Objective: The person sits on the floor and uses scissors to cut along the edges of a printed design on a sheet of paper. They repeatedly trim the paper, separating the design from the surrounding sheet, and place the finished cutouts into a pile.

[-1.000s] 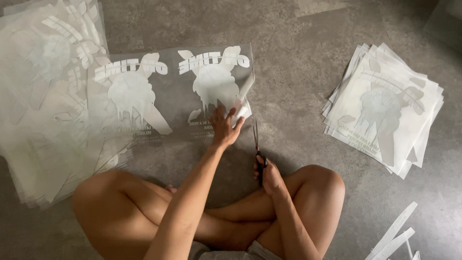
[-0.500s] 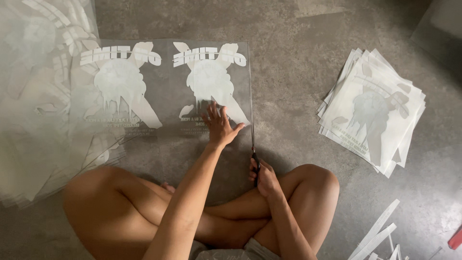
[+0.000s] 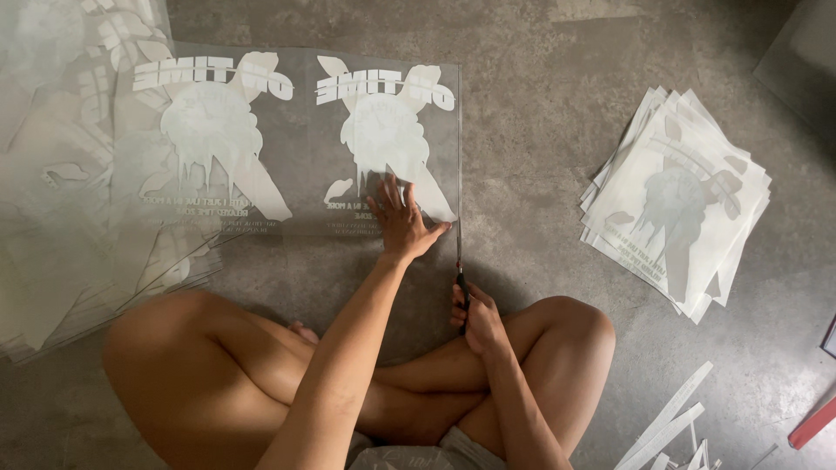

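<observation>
We sit cross-legged on the grey floor (image 3: 540, 174), knees up close to us. Our right hand (image 3: 475, 318) is closed tight around the handle of the scissors (image 3: 460, 261) — the thin blades point away from us, right along the right edge of the clear sheet (image 3: 296, 148). Our left hand (image 3: 401, 222) is open, fingers spread, pressed flat on the sheet's near right corner, just beside the blades. The sheet lies flat w/ two white prints side by side; the hand covers the bottom of the right one. Near us on the right — some thin white strips (image 3: 670, 418) & a red thing (image 3: 814, 422) at the pic's edge. Left, a big messy pile of clear sheets (image 3: 70, 218). Farther right, well apart, a stack of cut prints (image 3: 679, 200).
</observation>
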